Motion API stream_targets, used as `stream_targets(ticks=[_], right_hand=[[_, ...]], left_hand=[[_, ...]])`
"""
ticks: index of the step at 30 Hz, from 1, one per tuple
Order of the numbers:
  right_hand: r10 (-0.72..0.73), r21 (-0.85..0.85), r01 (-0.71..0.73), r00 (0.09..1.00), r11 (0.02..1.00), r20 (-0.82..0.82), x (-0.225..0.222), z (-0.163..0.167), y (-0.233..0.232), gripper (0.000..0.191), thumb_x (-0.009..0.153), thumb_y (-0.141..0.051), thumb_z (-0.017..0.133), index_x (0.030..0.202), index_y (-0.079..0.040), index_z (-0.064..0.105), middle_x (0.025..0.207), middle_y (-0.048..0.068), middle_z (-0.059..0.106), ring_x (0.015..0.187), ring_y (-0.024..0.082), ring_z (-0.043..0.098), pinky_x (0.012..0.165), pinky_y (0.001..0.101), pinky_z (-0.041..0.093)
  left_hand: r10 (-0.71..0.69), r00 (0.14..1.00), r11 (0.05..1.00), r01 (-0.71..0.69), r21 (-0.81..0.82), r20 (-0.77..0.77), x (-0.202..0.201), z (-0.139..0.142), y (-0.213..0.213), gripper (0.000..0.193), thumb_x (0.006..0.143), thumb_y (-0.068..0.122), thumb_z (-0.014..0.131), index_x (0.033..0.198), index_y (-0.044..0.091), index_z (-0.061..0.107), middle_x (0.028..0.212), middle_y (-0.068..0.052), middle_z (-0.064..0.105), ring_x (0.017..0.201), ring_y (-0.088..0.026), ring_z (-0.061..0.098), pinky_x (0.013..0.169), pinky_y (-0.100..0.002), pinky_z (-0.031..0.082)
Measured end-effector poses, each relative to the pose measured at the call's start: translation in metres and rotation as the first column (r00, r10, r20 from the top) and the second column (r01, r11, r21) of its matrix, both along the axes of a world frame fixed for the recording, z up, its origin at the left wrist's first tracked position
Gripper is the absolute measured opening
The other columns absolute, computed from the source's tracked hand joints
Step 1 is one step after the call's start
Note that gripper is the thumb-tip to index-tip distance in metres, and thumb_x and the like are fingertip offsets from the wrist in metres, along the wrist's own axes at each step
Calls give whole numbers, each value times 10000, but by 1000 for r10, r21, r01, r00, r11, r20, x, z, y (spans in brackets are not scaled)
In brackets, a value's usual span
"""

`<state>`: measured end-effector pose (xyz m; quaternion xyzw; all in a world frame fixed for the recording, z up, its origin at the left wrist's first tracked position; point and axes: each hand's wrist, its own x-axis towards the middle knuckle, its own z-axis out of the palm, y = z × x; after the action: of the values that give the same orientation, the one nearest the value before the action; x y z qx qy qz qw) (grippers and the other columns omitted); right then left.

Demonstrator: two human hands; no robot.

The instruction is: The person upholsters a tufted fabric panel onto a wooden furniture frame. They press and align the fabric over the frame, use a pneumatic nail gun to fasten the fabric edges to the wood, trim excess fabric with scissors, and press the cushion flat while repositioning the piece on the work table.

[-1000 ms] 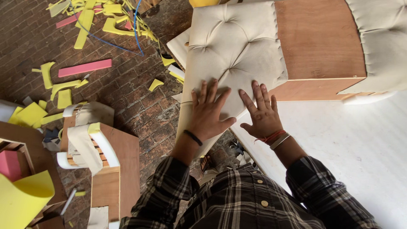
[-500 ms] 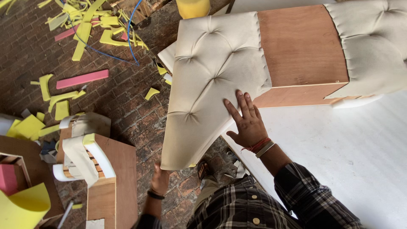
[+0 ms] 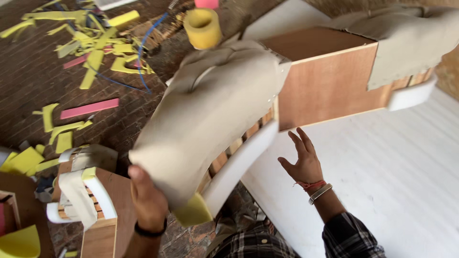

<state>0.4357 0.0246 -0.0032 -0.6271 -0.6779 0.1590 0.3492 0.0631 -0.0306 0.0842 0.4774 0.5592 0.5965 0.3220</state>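
Head view: one sofa frame (image 3: 267,91), plywood with beige fabric, is tipped up over the white table (image 3: 382,181), its padded arm hanging off the near-left edge. The left hand (image 3: 148,200) is closed around the bottom of that arm; the right hand (image 3: 302,160) is spread wide beneath the frame, apparently not touching. Turning it cleanly likely calls for the right palm under the plywood. One second frame (image 3: 91,200) stands at near left. One yellow foam roll (image 3: 203,26) lies far; many foam scraps (image 3: 91,52) litter the brick floor.
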Motion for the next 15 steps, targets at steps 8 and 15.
stream_targets(ticks=[8, 15], right_hand=[[156, 509, -148, 987, 848, 29, -27, 95, 35, 941, 617, -161, 889, 1443, -1, 469, 1538, 226, 457, 1427, 417, 437, 1189, 525, 366], [310, 521, -293, 949, 802, 57, -16, 144, 44, 1156, 519, -361, 935, 1479, -11, 394, 1532, 254, 446, 1419, 443, 421, 1181, 507, 342]], left_hand=[[-216, 962, 969, 190, 160, 167, 83, 149, 80, 687, 953, 531, 618, 1270, -79, 620, 1149, -175, 719, 1021, -243, 693, 908, -360, 539], [-326, 902, 931, 358, -69, 284, 57, 166, 114, 700, 970, 604, 474, 1217, -29, 640, 933, -132, 730, 721, -164, 725, 545, -298, 569]])
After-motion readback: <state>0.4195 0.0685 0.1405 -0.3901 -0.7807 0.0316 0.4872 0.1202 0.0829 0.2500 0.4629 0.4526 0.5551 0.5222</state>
